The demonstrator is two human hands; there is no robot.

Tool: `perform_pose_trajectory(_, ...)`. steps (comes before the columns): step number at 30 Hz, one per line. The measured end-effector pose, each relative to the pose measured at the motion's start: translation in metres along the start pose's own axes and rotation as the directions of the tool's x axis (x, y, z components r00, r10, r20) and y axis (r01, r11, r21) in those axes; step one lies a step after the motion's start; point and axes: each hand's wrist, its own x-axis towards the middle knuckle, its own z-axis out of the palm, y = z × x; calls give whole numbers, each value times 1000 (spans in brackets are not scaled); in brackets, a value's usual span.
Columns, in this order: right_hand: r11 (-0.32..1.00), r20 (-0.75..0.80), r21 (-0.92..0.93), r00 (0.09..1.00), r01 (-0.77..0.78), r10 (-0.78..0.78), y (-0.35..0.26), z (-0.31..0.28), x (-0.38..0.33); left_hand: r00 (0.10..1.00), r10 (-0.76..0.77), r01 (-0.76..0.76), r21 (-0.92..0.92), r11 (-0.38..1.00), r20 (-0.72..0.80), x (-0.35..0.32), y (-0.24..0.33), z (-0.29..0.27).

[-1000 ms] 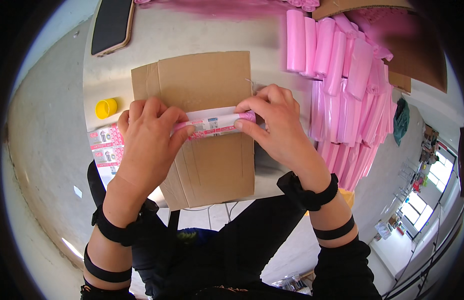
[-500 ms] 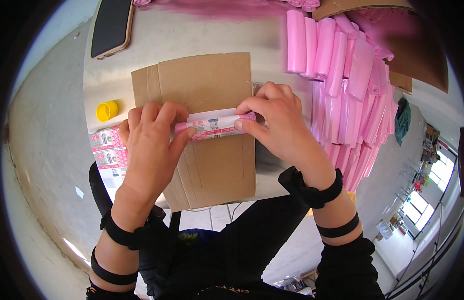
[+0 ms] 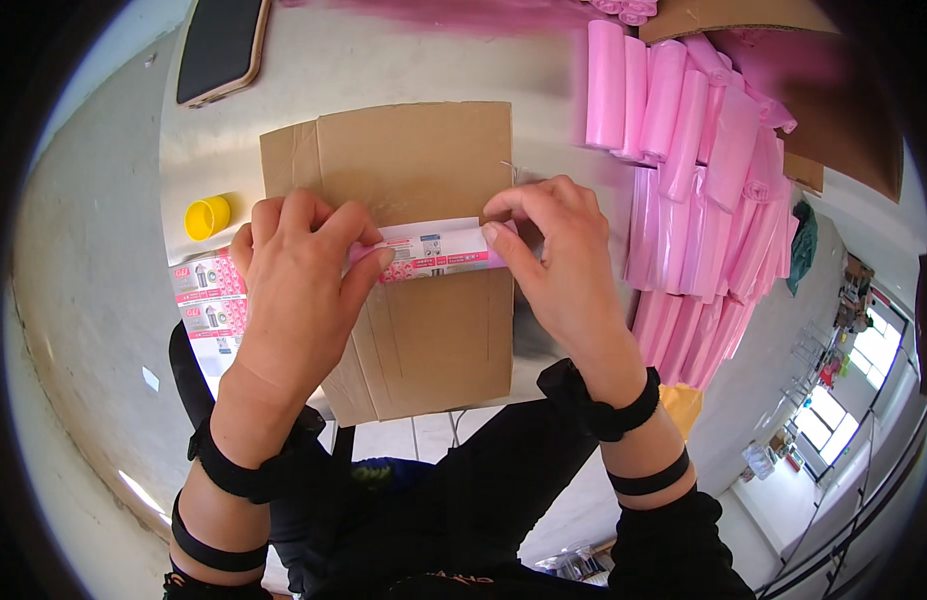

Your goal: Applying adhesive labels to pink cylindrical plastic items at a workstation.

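One view only, from a camera on the person's head, looking steeply down and close over the table (image 3: 543,70). The left hand (image 3: 298,285) and right hand (image 3: 558,265) sit mid-frame, forearms entering from the lower edge. The fisheye bends straight edges near the rim, and a dark ring borders the picture. The room floor shows at lower right.

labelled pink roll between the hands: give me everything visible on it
The pink roll is a slim cylinder of what looks like thin pink plastic film, wrapped in a white paper label with pink edging and small printed pictures. It lies crosswise, roughly level, over the flat cardboard sheet. The left hand covers its left end, fingers curled over the top; the right hand pinches its right end, thumb on the label. Only the middle shows; both ends are hidden.
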Motion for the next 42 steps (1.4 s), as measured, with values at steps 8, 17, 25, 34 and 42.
perform_pose_trajectory(8,999,-52,-39,998,23,-25,5,8,-4,1000,-24,23,-25,999,-7,2,-1,2)
perform_pose_trajectory(17,944,-69,-223,962,242,-263,2,3,-18,999,-38,39,-34,999,14,3,-1,1)
perform_pose_trajectory(25,903,-45,-303,942,304,-332,7,2,-18,999,-37,37,-10,999,16,5,-1,4)
perform_pose_trajectory(34,908,-27,-280,943,311,-331,5,-3,-4,994,-97,96,-29,995,-48,5,-3,10)
perform_pose_trajectory(42,954,28,-140,964,267,-266,10,-9,17,916,262,-211,190,959,-303,-7,28,21)
